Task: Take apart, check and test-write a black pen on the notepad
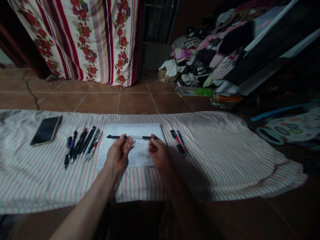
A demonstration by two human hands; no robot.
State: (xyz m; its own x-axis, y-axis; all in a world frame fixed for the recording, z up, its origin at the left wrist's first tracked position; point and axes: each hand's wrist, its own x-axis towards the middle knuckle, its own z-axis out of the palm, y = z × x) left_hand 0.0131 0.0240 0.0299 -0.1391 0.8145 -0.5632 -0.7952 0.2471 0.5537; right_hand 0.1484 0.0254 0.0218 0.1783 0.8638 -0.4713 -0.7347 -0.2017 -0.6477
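Observation:
A black and clear pen [136,137] is held level over a spiral notebook [140,151] that lies on a striped cloth [212,160]. My left hand [118,154] pinches the pen near its left part. My right hand [158,154] pinches its right end. Several pens [81,144] lie in a row to the left of the notebook. Two more pens [179,141], one red and one blue, lie to its right.
A dark phone [46,130] rests on the cloth at the far left. Beyond the cloth is brown tiled floor [130,100], a floral hanging sheet [95,40], and a heap of clothes [207,56] at the back right. A patterned mat [292,128] lies right.

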